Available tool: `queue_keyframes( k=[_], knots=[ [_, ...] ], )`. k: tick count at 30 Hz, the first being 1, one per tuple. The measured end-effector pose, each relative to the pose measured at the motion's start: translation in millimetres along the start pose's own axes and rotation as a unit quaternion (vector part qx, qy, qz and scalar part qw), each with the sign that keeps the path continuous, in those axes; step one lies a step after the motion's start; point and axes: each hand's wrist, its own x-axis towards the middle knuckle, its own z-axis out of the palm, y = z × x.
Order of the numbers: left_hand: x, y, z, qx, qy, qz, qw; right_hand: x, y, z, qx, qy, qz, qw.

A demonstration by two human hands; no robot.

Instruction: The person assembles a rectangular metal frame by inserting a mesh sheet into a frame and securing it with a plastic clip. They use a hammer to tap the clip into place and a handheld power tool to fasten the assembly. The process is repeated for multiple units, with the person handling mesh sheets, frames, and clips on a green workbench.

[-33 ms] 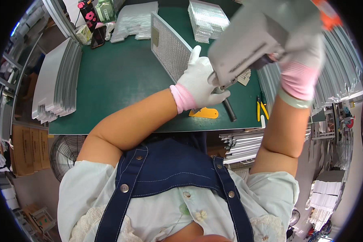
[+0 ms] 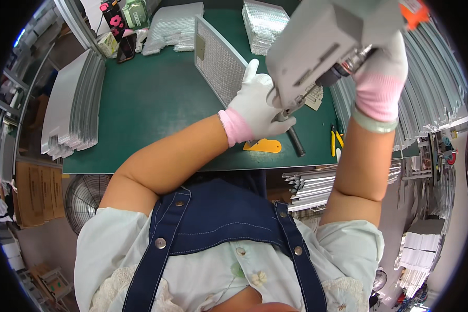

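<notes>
A framed mesh panel (image 2: 218, 57) with a light metal rim stands on edge on the green table. My left hand (image 2: 257, 99), in a white glove with a pink cuff, grips its near end. My gloved right hand (image 2: 387, 65) is closed around a bulky grey power tool (image 2: 314, 49), much like a rivet gun. The tool's metal nose points down at the left fingers, by the panel's near corner; the exact contact is hidden. Beneath the left hand lie a yellow-orange flat tool (image 2: 265, 146) and a dark rod (image 2: 296, 141).
Pliers with yellow handles (image 2: 334, 140) lie at the table's right. Stacked grey panels (image 2: 73, 101) stand at the left, bubble-wrapped stacks (image 2: 174, 26) at the back. A phone (image 2: 126, 48) lies near a dark bottle (image 2: 113, 18). Long metal strips (image 2: 431, 88) line the right side.
My right hand and the grey power tool have shifted slightly left, and their motion blur is gone. The left hand and the mesh panel look unmoved.
</notes>
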Motion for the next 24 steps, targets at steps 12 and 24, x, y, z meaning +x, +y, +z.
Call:
queue_keyframes(
  k=[12, 24],
  knots=[
    [-7.1, -2.8, -1.8, 0.073, -0.025, 0.013, 0.997, -5.0, 27.0, 44.7, 0.015, -0.01, 0.085, 0.996],
    [-13.2, -6.6, -1.3, 0.078, -0.059, 0.012, 0.995, -23.9, 24.2, 51.9, -0.007, -0.038, 0.026, 0.999]
  ],
)
